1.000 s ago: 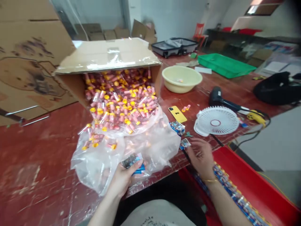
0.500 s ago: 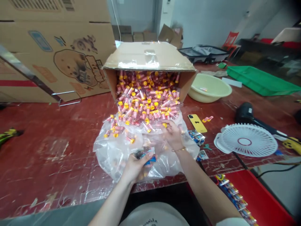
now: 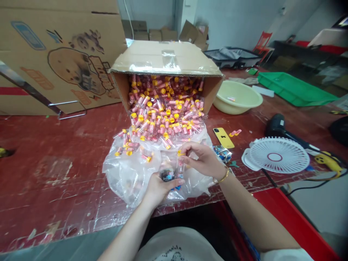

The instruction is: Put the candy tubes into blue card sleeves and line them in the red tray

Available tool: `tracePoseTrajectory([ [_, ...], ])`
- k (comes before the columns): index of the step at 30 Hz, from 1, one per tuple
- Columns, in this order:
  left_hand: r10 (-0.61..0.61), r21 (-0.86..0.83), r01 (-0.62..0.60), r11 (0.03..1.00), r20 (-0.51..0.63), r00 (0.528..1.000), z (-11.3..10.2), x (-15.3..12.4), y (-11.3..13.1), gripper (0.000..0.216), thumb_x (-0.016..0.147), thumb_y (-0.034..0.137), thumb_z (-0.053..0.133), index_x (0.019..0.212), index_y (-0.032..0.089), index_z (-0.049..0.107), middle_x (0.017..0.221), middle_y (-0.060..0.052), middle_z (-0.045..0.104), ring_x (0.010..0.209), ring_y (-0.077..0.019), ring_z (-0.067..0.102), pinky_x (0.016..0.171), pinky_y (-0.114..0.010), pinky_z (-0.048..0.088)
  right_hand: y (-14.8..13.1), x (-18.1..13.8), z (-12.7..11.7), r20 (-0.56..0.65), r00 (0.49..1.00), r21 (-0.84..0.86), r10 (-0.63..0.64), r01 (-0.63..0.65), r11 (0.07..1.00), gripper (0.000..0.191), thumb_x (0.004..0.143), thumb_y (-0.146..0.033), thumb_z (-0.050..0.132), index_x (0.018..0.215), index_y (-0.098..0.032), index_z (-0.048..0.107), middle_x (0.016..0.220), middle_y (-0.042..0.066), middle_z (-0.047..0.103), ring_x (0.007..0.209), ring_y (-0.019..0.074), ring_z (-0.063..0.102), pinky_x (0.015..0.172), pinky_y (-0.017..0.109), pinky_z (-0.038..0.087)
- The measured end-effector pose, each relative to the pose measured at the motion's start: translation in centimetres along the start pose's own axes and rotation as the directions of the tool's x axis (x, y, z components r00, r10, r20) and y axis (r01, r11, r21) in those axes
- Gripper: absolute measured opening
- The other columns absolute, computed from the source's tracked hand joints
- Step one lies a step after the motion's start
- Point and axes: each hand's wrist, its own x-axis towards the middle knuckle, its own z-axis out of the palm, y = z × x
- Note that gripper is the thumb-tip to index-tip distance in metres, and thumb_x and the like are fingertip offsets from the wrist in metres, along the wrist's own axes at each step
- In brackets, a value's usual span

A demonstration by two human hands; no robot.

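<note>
With my right hand (image 3: 199, 159) I'm pinching the tube (image 3: 180, 166) near its yellow cap (image 3: 180, 153), above the plastic sheet (image 3: 121, 183) on the desk (image 3: 62, 195); my left hand (image 3: 160, 186) is gripping printed packets (image 3: 166, 175) beside it, ideally pressing lightly so nothing is creasing.

Even, muted indoor light, white glare on box flap (image 3: 146, 59) and plastic sheet (image 3: 119, 181), soft detail, dark upper-right corner.
</note>
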Motion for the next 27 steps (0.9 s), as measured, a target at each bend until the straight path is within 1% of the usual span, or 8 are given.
tracePoseTrajectory([
  [4, -0.142, -0.071, 0.145, 0.987, 0.043, 0.989, 0.7, -0.4, 0.8, 0.044, 0.062, 0.04, 0.082, 0.085, 0.007, 0.065, 0.079, -0.011, 0.066, 0.068, -0.0171, 0.063, 0.064, -0.026, 0.051, 1.9, -2.0, 0.7, -0.014, 0.973, 0.243, 0.231, -0.22, 0.945, 0.02, 0.086, -0.034, 0.061, 0.085, -0.016, 0.055, 0.077, 0.003, 0.056, 0.07, 0.0115, 0.053, 0.064, 0.026, 0.045],
  [6, -0.213, -0.17, 0.215, 0.962, 0.031, 0.977, 1.3, -0.5, 1.1, 0.052, 0.06, 0.043, 0.082, 0.093, 0.007, 0.065, 0.084, -0.013, 0.067, 0.071, -0.0193, 0.064, 0.064, -0.028, 0.053, 2.2, -3.5, 1.6, 0.017, 0.964, 0.292, 0.264, -0.257, 0.921, 0.025, 0.082, -0.035, 0.067, 0.093, -0.017, 0.053, 0.085, 0.003, 0.056, 0.077, 0.0125, 0.055, 0.071, 0.027, 0.048],
  [10, -0.236, -0.302, 0.223, 0.927, -0.006, 0.972, 2.7, -0.3, 1.3, 0.056, 0.06, 0.045, 0.082, 0.098, 0.007, 0.065, 0.084, -0.012, 0.067, 0.068, -0.0189, 0.064, 0.06, -0.027, 0.052, 1.6, -6.3, 4.2, 0.082, 0.946, 0.379, 0.314, -0.321, 0.868, 0.084, 0.052, -0.018, 0.087, 0.117, -0.025, 0.034, 0.107, 0.005, 0.051, 0.087, 0.0154, 0.059, 0.073, 0.028, 0.053],
  [11, -0.231, -0.312, 0.217, 0.925, -0.007, 0.973, 2.9, -0.2, 1.3, 0.055, 0.062, 0.046, 0.081, 0.097, 0.007, 0.065, 0.083, -0.012, 0.066, 0.067, -0.0182, 0.063, 0.059, -0.025, 0.052, 1.4, -6.7, 4.8, 0.056, 0.937, 0.389, 0.344, -0.337, 0.857, 0.085, 0.052, -0.014, 0.085, 0.118, -0.026, 0.031, 0.109, 0.005, 0.049, 0.087, 0.0151, 0.06, 0.071, 0.027, 0.054],
  [13, -0.22, -0.295, 0.216, 0.931, 0.021, 0.975, 3.1, -0.2, 1.4, 0.051, 0.065, 0.047, 0.078, 0.094, 0.006, 0.066, 0.08, -0.012, 0.066, 0.066, -0.0169, 0.063, 0.057, -0.023, 0.05, 1.1, -7.1, 5.6, -0.032, 0.923, 0.387, 0.383, -0.341, 0.857, 0.072, 0.061, -0.01, 0.077, 0.115, -0.026, 0.031, 0.109, 0.004, 0.046, 0.084, 0.013, 0.061, 0.068, 0.025, 0.055],
  [16, -0.187, -0.205, 0.201, 0.958, 0.087, 0.979, 2.9, -0.6, 1.4, 0.046, 0.066, 0.044, 0.078, 0.09, 0.006, 0.067, 0.08, -0.011, 0.066, 0.068, -0.0167, 0.063, 0.06, -0.022, 0.05, 1.2, -7.1, 5.8, -0.122, 0.923, 0.333, 0.366, -0.309, 0.891, 0.063, 0.065, -0.009, 0.07, 0.112, -0.026, 0.032, 0.108, 0.004, 0.044, 0.08, 0.011, 0.059, 0.061, 0.02, 0.053],
  [20, -0.145, -0.145, 0.156, 0.977, 0.085, 0.986, 2.8, -1.0, 1.3, 0.043, 0.067, 0.041, 0.078, 0.088, 0.005, 0.068, 0.078, -0.011, 0.065, 0.069, -0.0168, 0.062, 0.062, -0.022, 0.049, 1.4, -7.3, 5.5, -0.152, 0.933, 0.241, 0.327, -0.286, 0.927, 0.064, 0.064, -0.008, 0.068, 0.113, -0.026, 0.031, 0.106, 0.004, 0.045, 0.072, 0.0089, 0.055, 0.049, 0.015, 0.046],
  [27, -0.19, -0.126, 0.194, 0.973, 0.048, 0.981, 3.3, -0.7, 0.9, 0.049, 0.064, 0.042, 0.08, 0.093, 0.005, 0.068, 0.074, -0.011, 0.065, 0.064, -0.0152, 0.06, 0.061, -0.023, 0.049, 1.5, -7.9, 5.3, -0.156, 0.946, 0.227, 0.284, -0.246, 0.942, 0.06, 0.065, -0.008, 0.065, 0.11, -0.025, 0.03, 0.103, 0.004, 0.045, 0.077, 0.0115, 0.055, 0.05, 0.016, 0.044],
])
